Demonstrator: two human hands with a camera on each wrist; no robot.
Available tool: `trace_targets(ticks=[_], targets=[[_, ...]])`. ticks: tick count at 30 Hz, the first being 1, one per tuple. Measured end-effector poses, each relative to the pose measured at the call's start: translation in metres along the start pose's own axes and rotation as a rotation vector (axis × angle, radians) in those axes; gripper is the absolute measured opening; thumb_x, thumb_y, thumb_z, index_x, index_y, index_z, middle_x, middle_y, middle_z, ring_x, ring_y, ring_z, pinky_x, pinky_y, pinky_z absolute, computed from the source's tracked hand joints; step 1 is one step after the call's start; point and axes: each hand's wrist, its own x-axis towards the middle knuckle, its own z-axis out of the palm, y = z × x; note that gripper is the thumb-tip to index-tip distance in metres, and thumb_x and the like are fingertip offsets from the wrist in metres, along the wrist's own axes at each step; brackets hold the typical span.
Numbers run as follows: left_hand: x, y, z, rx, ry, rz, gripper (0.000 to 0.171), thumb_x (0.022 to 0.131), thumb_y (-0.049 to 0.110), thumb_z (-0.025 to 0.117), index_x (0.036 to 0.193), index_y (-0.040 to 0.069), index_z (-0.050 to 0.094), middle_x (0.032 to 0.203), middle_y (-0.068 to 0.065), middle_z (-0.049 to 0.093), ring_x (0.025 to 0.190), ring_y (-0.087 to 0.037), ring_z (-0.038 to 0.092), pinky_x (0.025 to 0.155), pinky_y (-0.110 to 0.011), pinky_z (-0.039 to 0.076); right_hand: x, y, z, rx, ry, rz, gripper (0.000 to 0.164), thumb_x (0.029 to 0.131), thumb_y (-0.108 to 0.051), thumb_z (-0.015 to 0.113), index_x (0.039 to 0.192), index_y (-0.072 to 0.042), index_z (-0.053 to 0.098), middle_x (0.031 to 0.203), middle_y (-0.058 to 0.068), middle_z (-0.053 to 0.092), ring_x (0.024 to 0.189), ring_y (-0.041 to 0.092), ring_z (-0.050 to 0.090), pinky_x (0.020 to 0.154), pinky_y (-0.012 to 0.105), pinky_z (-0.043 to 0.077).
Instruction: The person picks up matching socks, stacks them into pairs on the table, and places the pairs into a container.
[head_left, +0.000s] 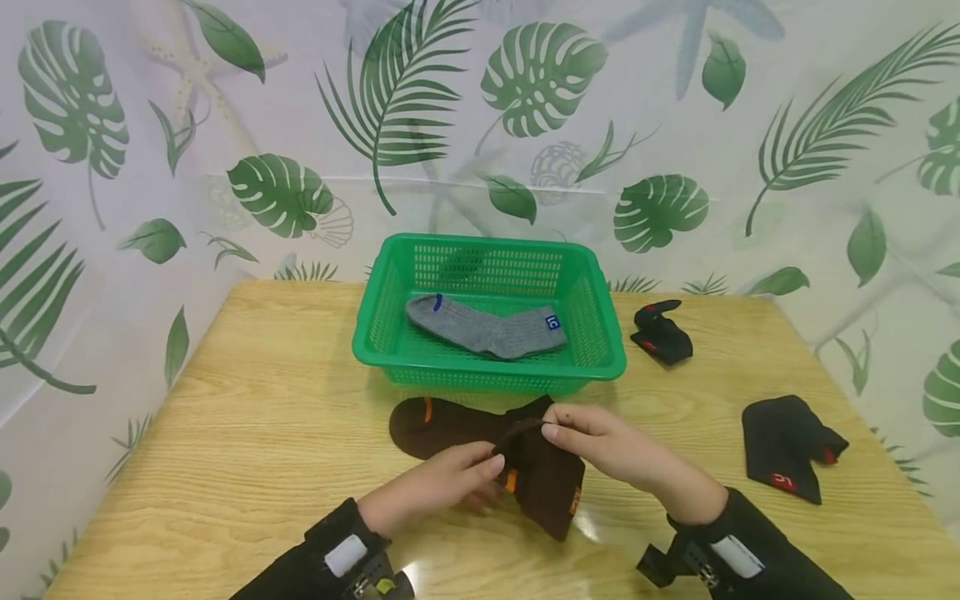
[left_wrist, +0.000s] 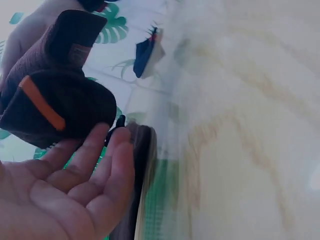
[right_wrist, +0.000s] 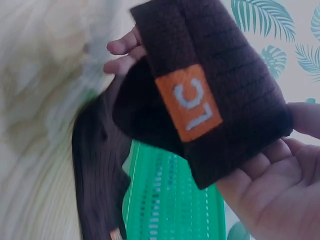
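Both hands hold a dark brown sock folded over on itself, above the wooden table. My left hand pinches its edge between thumb and finger, the other fingers loosely bent below in the left wrist view. On the opposite side, my right hand grips the sock between thumb and fingers. An orange "LC" label shows near the sock's opening in the right wrist view, and an orange stripe in the left wrist view. Behind the hands a second brown sock lies flat, partly hidden by them.
A green plastic basket stands at the back of the table with a grey sock inside. To its right lies a crumpled black sock. Another black sock, folded over, lies near the right edge. Leaf-patterned cloth hangs behind.
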Motion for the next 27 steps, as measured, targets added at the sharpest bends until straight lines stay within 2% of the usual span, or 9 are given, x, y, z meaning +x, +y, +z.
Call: trace_targets(ticks=[3, 8, 11, 15, 17, 20, 21, 23, 27], targets=[[-0.003, 0.002, 0.000, -0.046, 0.024, -0.002, 0.051, 0.098, 0.033, 0.059, 0.132, -0.003, 0.050, 0.109, -0.012, 0.063, 0.099, -0.027, 0.066, 0.079, -0.035, 0.056, 0.004, -0.002, 0.003, 0.082, -0.039, -0.016, 0.026, 0.106, -0.015, 0.041, 0.087, 0.001, 0.050, 0.079, 0.006, 0.041, 0.069, 0.020, 0.042, 0.062, 0.033, 0.037], [-0.009, 0.001, -0.007, 0.071, 0.184, 0.045, 0.033, 0.092, 0.008, 0.059, 0.123, -0.002, 0.059, 0.109, -0.013, 0.068, 0.091, -0.014, 0.063, 0.070, -0.025, 0.049, 0.007, -0.002, 0.003, 0.103, -0.016, 0.026, 0.027, 0.106, -0.016, 0.041, 0.088, 0.002, 0.049, 0.079, 0.005, 0.040, 0.068, 0.017, 0.040, 0.062, 0.030, 0.036], [-0.016, 0.000, -0.018, 0.155, 0.303, 0.050, 0.027, 0.092, 0.004, 0.056, 0.117, 0.001, 0.063, 0.109, -0.012, 0.068, 0.088, -0.017, 0.059, 0.071, -0.029, 0.045, 0.004, 0.004, -0.003, 0.009, 0.018, 0.057, 0.023, 0.104, -0.016, 0.047, 0.090, 0.001, 0.054, 0.078, 0.003, 0.042, 0.069, 0.012, 0.040, 0.062, 0.028, 0.036], [-0.026, -0.001, -0.035, 0.181, 0.412, 0.026, 0.022, 0.097, 0.008, 0.056, 0.117, 0.002, 0.063, 0.113, -0.013, 0.065, 0.106, -0.028, 0.059, 0.085, -0.039, 0.048, -0.003, 0.015, -0.011, -0.155, -0.016, 0.131, 0.016, 0.097, -0.018, 0.061, 0.098, -0.002, 0.062, 0.082, 0.000, 0.056, 0.075, 0.011, 0.051, 0.068, 0.027, 0.044], [-0.029, -0.002, -0.043, 0.150, 0.440, 0.005, 0.022, 0.098, 0.009, 0.057, 0.118, 0.002, 0.063, 0.115, -0.013, 0.064, 0.110, -0.032, 0.059, 0.087, -0.043, 0.048, -0.006, 0.021, -0.015, -0.229, -0.067, 0.188, 0.022, 0.091, -0.020, 0.069, 0.105, -0.004, 0.064, 0.096, 0.005, 0.064, 0.089, 0.021, 0.061, 0.078, 0.034, 0.050], [-0.033, -0.005, -0.052, 0.162, 0.450, -0.027, 0.021, 0.097, 0.012, 0.058, 0.116, 0.004, 0.064, 0.120, -0.013, 0.063, 0.117, -0.034, 0.056, 0.093, -0.048, 0.046, -0.010, 0.029, -0.019, -0.295, -0.149, 0.263, 0.037, 0.085, -0.022, 0.076, 0.115, -0.004, 0.063, 0.120, 0.015, 0.062, 0.114, 0.039, 0.055, 0.091, 0.048, 0.048], [-0.034, -0.006, -0.055, 0.191, 0.453, -0.040, 0.020, 0.097, 0.012, 0.059, 0.115, 0.005, 0.065, 0.122, -0.013, 0.062, 0.118, -0.035, 0.055, 0.095, -0.049, 0.046, -0.011, 0.031, -0.020, -0.296, -0.167, 0.285, 0.039, 0.084, -0.022, 0.076, 0.116, -0.004, 0.063, 0.123, 0.016, 0.060, 0.117, 0.042, 0.053, 0.092, 0.051, 0.047], [-0.038, -0.009, -0.058, 0.287, 0.462, -0.056, 0.018, 0.096, 0.013, 0.061, 0.113, 0.007, 0.066, 0.121, -0.013, 0.063, 0.117, -0.036, 0.056, 0.095, -0.050, 0.046, -0.011, 0.037, -0.021, -0.274, -0.181, 0.306, 0.040, 0.086, -0.020, 0.074, 0.118, -0.001, 0.061, 0.109, 0.016, 0.064, 0.102, 0.037, 0.059, 0.082, 0.046, 0.049], [-0.043, -0.014, -0.061, 0.549, 0.523, -0.058, 0.025, 0.092, 0.014, 0.067, 0.115, 0.006, 0.065, 0.113, -0.014, 0.065, 0.098, -0.030, 0.063, 0.085, -0.046, 0.051, -0.010, 0.047, -0.019, -0.318, -0.100, 0.296, 0.035, 0.090, -0.017, 0.068, 0.116, 0.004, 0.059, 0.088, 0.004, 0.064, 0.078, 0.017, 0.060, 0.067, 0.030, 0.048]])
